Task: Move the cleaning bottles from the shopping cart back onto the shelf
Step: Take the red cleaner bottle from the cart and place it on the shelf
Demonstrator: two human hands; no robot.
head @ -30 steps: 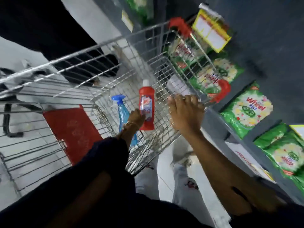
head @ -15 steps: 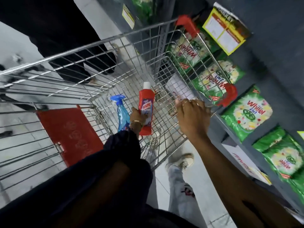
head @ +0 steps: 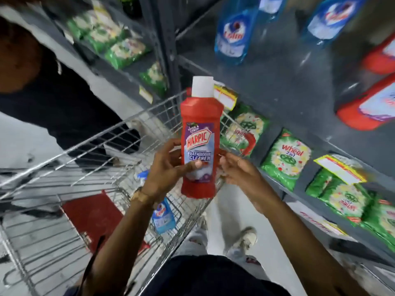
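Observation:
A red Harpic bathroom cleaner bottle [head: 199, 124] with a white cap is upright in the air above the wire shopping cart [head: 89, 146]. My left hand [head: 168, 167] grips its lower half, thumb across the label. My right hand [head: 241, 171] is beside the bottle's right side, fingertips at its edge, fingers loosely spread. A blue Colin spray bottle [head: 163, 216] lies in the cart below my left wrist, partly hidden by it. The grey shelf [head: 277, 86] to the right carries blue Colin bottles [head: 233, 35] and red bottles [head: 367, 110].
Green Wheel detergent packs [head: 286, 159] fill the lower shelf rows on the right and the far rack [head: 119, 50]. A person in dark clothing [head: 70, 99] stands beyond the cart at the left. The cart's red seat flap [head: 89, 214] is near me. My shoes [head: 245, 240] are on the pale floor.
My left hand lifted the red Harpic bottle out of the cart and up in front of the shelf. My right hand left the cart rim and came beside the bottle. The view tilted up.

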